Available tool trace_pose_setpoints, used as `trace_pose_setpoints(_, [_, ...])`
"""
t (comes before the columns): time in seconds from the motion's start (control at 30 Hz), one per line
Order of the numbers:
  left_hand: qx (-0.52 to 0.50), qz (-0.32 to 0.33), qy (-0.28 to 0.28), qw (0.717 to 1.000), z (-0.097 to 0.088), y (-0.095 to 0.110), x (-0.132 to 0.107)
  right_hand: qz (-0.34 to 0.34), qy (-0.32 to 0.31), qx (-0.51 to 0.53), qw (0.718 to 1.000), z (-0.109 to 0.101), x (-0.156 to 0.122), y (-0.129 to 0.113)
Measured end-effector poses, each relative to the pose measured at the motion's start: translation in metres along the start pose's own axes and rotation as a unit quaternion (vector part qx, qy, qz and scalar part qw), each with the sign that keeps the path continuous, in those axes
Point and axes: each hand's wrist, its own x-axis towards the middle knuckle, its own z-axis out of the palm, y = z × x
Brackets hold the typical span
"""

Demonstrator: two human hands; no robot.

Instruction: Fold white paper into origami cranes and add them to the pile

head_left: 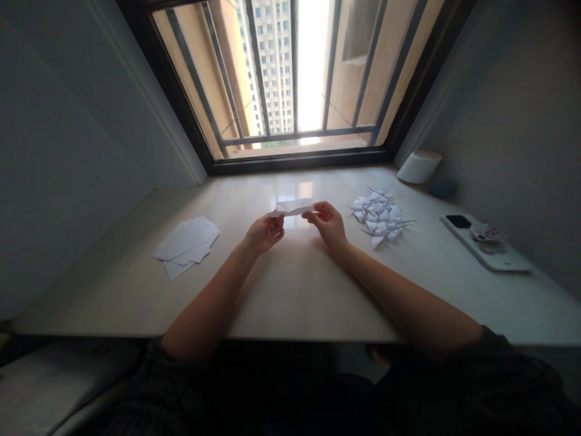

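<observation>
Between my two hands a white sheet of paper (295, 208) is held up above the white tabletop, folded or curled into a narrow strip. My left hand (267, 232) pinches its left end, thumb and fingers pressed on the edge. At the opposite end, my right hand (330, 223) grips the paper between thumb and fingers. To the left lies a loose stack of white paper sheets (188, 242). A heap of small folded white paper pieces (379, 215), some with thin pointed ends, sits to the right of my right hand.
On the right side a white phone (508, 260) lies flat with a round attachment on its back. Near the window corner stands a tilted white cup-like object (418, 167), with a small dark item (442, 189) beside it. A barred window (295, 163) borders the tabletop (290, 303).
</observation>
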Motion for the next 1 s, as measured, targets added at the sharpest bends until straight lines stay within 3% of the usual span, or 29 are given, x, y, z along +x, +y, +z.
trace_pose_setpoints(0.17, [0.128, 0.038, -0.001, 0.991, 0.001, -0.005, 0.002, 0.007, 0.030, -0.041, 0.999, -0.001, 0.001, -0.002])
trace_pose_setpoints(0.33, [0.240, 0.220, -0.053, 0.944, 0.008, -0.012, -0.006, 0.032, 0.060, -0.013, 0.998, -0.004, 0.005, 0.000])
trace_pose_setpoints(0.53, [0.266, 0.321, -0.070, 0.906, 0.009, -0.021, -0.003, 0.041, 0.063, -0.006, 0.997, -0.005, 0.005, 0.006])
trace_pose_setpoints(0.77, [0.279, 0.316, 0.046, 0.906, 0.000, -0.019, 0.004, 0.049, 0.046, -0.012, 0.998, -0.004, 0.004, 0.007])
trace_pose_setpoints(1.0, [0.226, 0.279, 0.029, 0.933, 0.004, -0.017, 0.000, 0.057, 0.025, 0.004, 0.998, -0.002, 0.002, 0.003])
